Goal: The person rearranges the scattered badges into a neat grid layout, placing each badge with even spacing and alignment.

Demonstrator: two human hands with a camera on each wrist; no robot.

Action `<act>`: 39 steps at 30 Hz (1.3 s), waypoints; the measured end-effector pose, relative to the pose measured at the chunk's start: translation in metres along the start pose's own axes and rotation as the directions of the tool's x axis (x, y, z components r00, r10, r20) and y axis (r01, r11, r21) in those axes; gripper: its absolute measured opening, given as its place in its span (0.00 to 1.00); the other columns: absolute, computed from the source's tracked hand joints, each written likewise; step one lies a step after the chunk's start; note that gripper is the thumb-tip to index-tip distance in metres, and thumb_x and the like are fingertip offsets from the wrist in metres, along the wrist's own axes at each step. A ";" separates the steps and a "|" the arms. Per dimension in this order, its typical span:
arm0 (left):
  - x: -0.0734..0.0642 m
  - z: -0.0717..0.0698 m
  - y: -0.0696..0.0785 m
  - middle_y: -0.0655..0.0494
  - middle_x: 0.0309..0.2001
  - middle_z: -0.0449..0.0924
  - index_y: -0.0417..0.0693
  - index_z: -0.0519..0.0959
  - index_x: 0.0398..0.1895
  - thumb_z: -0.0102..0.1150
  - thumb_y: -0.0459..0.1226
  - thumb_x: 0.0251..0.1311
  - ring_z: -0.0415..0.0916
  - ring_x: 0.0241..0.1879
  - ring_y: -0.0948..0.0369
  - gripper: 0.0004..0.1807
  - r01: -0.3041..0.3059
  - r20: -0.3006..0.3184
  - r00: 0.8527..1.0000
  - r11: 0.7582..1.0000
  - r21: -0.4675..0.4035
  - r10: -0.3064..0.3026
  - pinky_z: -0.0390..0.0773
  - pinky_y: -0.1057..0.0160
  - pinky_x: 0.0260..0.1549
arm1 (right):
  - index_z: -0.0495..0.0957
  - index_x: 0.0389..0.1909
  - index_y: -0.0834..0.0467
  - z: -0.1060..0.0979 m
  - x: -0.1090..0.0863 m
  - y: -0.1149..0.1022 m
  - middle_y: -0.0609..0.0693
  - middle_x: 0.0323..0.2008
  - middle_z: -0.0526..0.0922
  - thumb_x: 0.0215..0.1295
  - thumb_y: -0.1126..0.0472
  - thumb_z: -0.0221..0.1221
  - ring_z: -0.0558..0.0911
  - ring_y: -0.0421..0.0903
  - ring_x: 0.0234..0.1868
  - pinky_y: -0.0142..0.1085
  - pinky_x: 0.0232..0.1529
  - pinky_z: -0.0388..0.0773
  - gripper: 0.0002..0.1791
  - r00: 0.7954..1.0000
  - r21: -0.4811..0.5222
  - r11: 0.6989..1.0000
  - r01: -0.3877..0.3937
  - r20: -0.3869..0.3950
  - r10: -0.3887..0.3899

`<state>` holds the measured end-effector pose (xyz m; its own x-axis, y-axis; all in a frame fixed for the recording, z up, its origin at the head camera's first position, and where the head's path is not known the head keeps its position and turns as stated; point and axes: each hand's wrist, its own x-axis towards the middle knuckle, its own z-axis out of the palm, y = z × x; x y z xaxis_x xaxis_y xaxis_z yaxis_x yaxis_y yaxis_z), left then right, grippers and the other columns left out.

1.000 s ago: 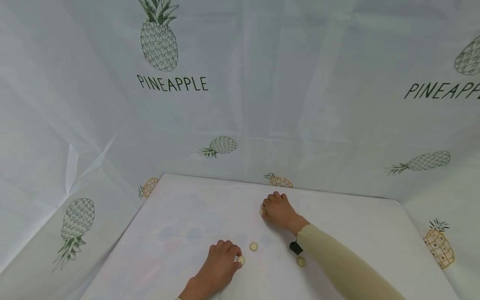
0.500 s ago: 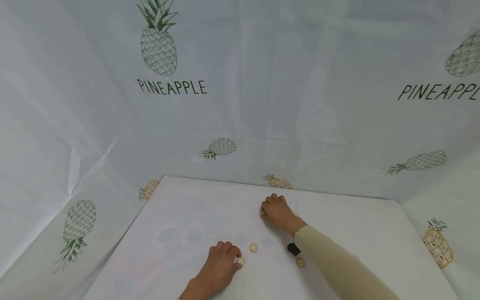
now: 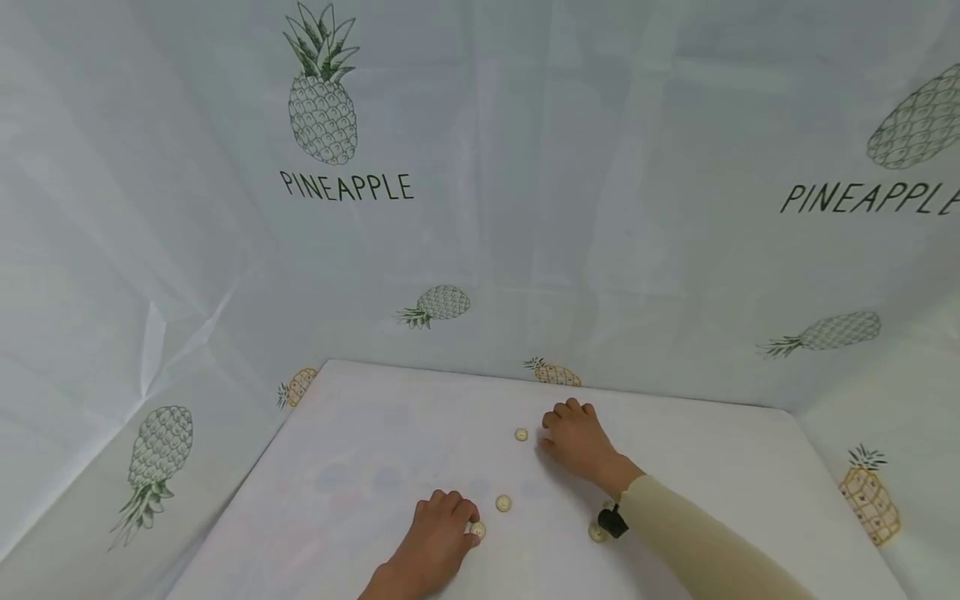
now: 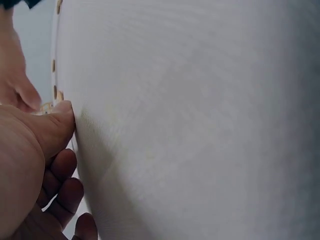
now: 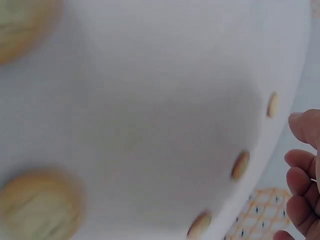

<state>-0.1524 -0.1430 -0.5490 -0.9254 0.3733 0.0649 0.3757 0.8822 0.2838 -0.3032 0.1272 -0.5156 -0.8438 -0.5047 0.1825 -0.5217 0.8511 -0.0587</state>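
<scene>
My left hand (image 3: pixel 437 537) pinches a pale round wooden disc (image 3: pixel 477 530) on the white table, between thumb and forefinger. In the left wrist view, my left thumb covers most of what lies beyond it. Just right of that hand lies a second disc (image 3: pixel 503 503), and a third disc (image 3: pixel 521 434) sits farther back. My right hand (image 3: pixel 579 439) is just to the right of the far disc, apart from it, fingers loosely bent around nothing. Up close, a nearby disc (image 5: pixel 42 207) shows a brown edge and faint marks on its cream top.
A further disc (image 3: pixel 597 532) lies below my right forearm, partly behind a black device (image 3: pixel 613 523) at that wrist. The white table (image 3: pixel 720 467) ends at a hanging cloth (image 3: pixel 600 208) printed with pineapples, along its back and sides.
My right hand has let go of the far disc and drawn away to the right, leaving it on the table. My left hand keeps its pinch. The head view has tilted slightly upward.
</scene>
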 end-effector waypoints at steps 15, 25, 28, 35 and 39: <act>-0.002 -0.006 -0.001 0.63 0.41 0.74 0.55 0.80 0.45 0.71 0.47 0.65 0.66 0.42 0.61 0.13 -0.063 -0.066 0.995 0.992 0.108 0.070 0.68 0.57 0.41 | 0.85 0.37 0.54 -0.030 -0.119 0.053 0.46 0.34 0.82 0.61 0.57 0.76 0.76 0.48 0.41 0.53 0.50 0.72 0.10 0.981 -0.047 0.997 -0.061 -0.185 0.051; -0.004 -0.003 0.005 0.62 0.40 0.71 0.54 0.78 0.45 0.72 0.50 0.64 0.60 0.40 0.61 0.16 -0.146 -0.101 0.980 0.963 0.227 0.172 0.65 0.56 0.42 | 0.85 0.37 0.54 -0.044 -0.178 0.093 0.47 0.36 0.84 0.62 0.58 0.74 0.79 0.52 0.44 0.58 0.49 0.72 0.08 0.969 -0.048 0.985 -0.164 -0.198 0.151; -0.003 -0.004 0.010 0.61 0.40 0.71 0.53 0.77 0.45 0.71 0.50 0.65 0.59 0.39 0.61 0.17 -0.161 -0.076 0.980 0.951 0.265 0.186 0.64 0.56 0.41 | 0.84 0.36 0.53 -0.045 -0.195 0.108 0.47 0.35 0.84 0.58 0.59 0.76 0.79 0.52 0.42 0.57 0.45 0.71 0.10 0.959 -0.068 0.986 -0.149 -0.254 0.127; -0.003 -0.002 0.008 0.58 0.43 0.72 0.51 0.75 0.49 0.66 0.49 0.70 0.61 0.41 0.60 0.16 -0.114 0.015 0.993 0.971 0.211 0.114 0.66 0.53 0.42 | 0.82 0.31 0.52 -0.046 -0.220 0.131 0.45 0.30 0.82 0.53 0.65 0.75 0.78 0.52 0.38 0.58 0.41 0.72 0.11 0.942 -0.092 0.982 -0.165 -0.310 0.129; -0.004 0.001 0.006 0.59 0.43 0.72 0.52 0.75 0.49 0.66 0.49 0.70 0.60 0.42 0.59 0.16 -0.108 0.022 0.994 0.977 0.184 0.106 0.65 0.53 0.42 | 0.81 0.33 0.51 -0.047 -0.232 0.133 0.41 0.31 0.79 0.54 0.65 0.77 0.77 0.49 0.39 0.53 0.39 0.72 0.13 0.963 -0.103 0.982 -0.158 -0.236 0.131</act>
<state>-0.1467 -0.1387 -0.5490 -0.8792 0.4707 0.0738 0.4760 0.8744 0.0938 -0.1710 0.3648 -0.5197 -0.8511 -0.3408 0.3994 -0.3659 0.9305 0.0143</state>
